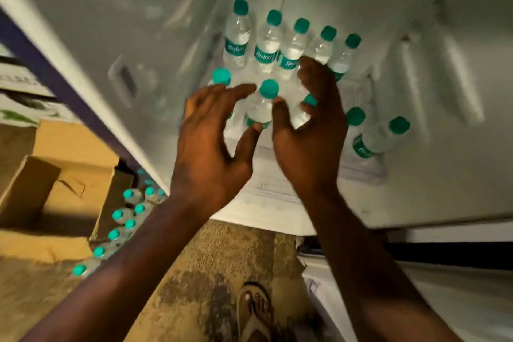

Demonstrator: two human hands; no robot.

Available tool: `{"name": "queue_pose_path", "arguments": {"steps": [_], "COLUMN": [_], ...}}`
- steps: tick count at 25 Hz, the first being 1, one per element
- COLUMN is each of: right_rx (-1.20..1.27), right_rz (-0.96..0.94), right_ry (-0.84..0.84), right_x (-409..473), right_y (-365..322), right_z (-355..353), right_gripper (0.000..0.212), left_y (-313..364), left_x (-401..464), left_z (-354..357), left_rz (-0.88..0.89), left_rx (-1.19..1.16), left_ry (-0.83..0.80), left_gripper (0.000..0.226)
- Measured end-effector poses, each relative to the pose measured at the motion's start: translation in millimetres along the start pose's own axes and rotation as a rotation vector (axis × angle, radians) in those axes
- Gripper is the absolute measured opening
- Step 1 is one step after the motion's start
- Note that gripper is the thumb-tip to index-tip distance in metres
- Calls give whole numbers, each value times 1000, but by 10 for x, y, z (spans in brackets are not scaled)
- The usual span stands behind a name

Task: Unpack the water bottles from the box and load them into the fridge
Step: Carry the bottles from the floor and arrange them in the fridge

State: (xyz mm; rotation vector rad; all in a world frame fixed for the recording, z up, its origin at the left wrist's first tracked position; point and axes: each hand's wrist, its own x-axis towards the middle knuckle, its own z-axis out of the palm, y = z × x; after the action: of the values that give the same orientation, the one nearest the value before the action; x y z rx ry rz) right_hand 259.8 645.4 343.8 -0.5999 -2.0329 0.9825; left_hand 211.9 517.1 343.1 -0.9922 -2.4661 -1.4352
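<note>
Both hands are reaching into the fridge now, working among the front row of water bottles. The left hand is spreading its fingers wide, hovering over a green-capped bottle with its thumb just touching the bottle's label. The right hand is also splayed, fingers arching over the bottle beside it, fingertips reaching toward the back row standing along the far wall. Neither hand is gripping anything, though motion blur is making the right hand's contact hard to judge.

The risk is sitting right here: these bottles are standing packed close, tall and narrow, so a sideways nudge from either spread hand is likely tipping one into its neighbours. Off to the right, one bottle is already leaning away from the rest, and a knock along the row could be toppling it. The right fingertips are also crowding the back row, where a push might be shoving bottles crooked.

Near left, the cardboard box is sitting open on the floor with plenty of bottles waiting inside.
</note>
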Motion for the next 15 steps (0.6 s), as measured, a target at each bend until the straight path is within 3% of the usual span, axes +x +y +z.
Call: {"name": "queue_pose_path", "arguments": {"steps": [6, 11, 15], "right_rx": [79, 52, 3], "right_rz": [87, 138, 170], "right_ry": [-320, -571, -722], "right_x": [-1409, -2379, -2921], "right_y": [-383, -595, -541], "right_z": [566, 1151, 1644], "right_gripper": [52, 53, 54], "left_y": [-517, -1231, -1890], "left_x": [-1521, -2346, -2926], "left_z": [-750, -1204, -1377], "left_rz": [-346, -481, -688], "left_rx": [-24, 16, 42], "left_ry": [-101, -98, -74], "left_gripper": [48, 52, 48]}}
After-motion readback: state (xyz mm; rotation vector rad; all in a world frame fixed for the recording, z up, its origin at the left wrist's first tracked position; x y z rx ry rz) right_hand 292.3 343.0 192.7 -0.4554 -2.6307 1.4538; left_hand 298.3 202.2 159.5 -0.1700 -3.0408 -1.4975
